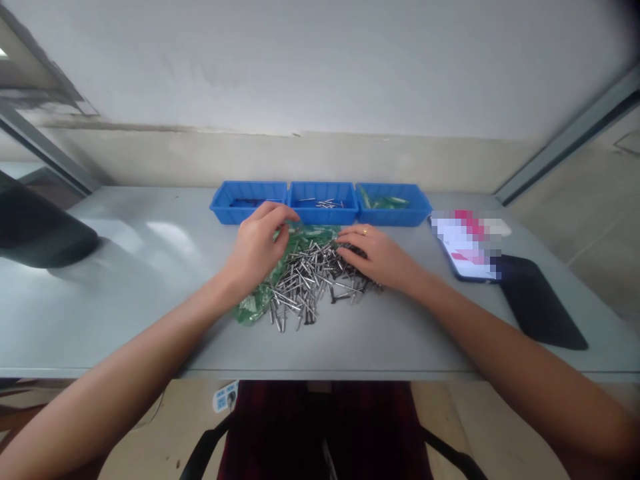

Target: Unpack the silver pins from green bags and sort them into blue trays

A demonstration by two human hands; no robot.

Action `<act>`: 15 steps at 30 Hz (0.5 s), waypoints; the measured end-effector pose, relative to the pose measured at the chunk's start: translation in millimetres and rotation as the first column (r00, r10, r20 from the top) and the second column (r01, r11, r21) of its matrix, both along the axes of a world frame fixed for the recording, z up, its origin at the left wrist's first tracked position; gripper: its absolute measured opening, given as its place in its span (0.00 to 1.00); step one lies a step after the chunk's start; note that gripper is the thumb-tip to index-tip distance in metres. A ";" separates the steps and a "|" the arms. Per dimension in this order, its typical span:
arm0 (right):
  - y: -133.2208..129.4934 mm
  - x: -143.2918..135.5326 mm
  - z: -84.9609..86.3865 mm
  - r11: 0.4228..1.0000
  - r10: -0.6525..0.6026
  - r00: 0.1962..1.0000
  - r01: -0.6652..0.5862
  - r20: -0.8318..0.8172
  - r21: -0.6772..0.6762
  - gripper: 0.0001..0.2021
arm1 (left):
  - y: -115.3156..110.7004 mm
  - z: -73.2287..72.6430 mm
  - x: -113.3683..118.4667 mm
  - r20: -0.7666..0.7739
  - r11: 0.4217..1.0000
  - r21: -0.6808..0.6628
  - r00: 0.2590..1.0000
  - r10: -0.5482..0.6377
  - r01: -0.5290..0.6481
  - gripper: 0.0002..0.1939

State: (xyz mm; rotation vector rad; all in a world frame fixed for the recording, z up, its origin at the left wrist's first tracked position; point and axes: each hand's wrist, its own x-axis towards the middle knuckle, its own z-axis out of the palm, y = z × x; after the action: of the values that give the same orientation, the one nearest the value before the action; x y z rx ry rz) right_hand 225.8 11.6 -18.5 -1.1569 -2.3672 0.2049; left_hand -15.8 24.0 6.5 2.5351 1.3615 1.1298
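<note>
Head | left hand (261, 241) curled over green plastic (254, 305), grip unclear | right hand (376, 255) fingers parted, at metal pins (304, 279)

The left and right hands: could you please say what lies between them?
In the head view, green plastic and a pile of slender metal pieces lie between the left hand and the right hand.

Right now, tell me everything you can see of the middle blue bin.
The middle bin is blue, rectangular and open-topped, apparently plastic, with ribbed inner walls. It sits upright on the table, between the left bin and right bin, touching them or nearly so. Thin silvery pins lie inside, mostly toward its right side. The fingertips of the left hand overlap its front left corner in view; whether they touch it is unclear.
</note>
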 end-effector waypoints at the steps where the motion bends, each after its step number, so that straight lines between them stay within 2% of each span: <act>1: 0.0 0.0 0.0 1.000 0.009 1.000 -0.009 -0.010 0.015 0.13 | -0.5 0.9 0.9 0.035 1.000 0.027 0.999 -0.007 0.006 0.12; 4: -0.8 -0.7 0.2 0.997 0.035 0.998 -0.031 -0.057 0.077 0.12 | -3.2 2.5 4.8 0.151 0.994 0.096 0.986 -0.064 0.050 0.10; 6: -2.3 -2.1 0.8 0.995 0.033 0.996 -0.025 -0.083 0.101 0.11 | -6.9 2.4 8.4 0.276 0.988 0.091 0.950 -0.146 0.125 0.09; 9: -5.9 -4.6 2.8 0.998 0.014 0.994 -0.007 -0.108 0.066 0.12 | -15.0 1.1 14.3 0.551 0.955 -0.003 0.798 -0.245 0.295 0.06; 11: -8.6 -5.6 4.9 1.000 0.018 0.988 -0.020 -0.152 -0.008 0.14 | -19.7 0.4 17.6 0.663 0.927 -0.022 0.699 -0.266 0.373 0.06; 15: -14.7 -6.4 11.0 0.980 0.080 0.958 -0.126 -0.274 -0.154 0.13 | -22.1 -0.4 21.3 0.747 0.907 -0.043 0.617 -0.249 0.419 0.08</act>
State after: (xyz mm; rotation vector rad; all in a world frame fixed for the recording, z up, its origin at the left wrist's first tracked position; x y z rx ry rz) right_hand 219.5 -3.1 -7.5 -1.0091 -2.2031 0.5731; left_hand 5.5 1.9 6.0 1.7249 0.6958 1.5489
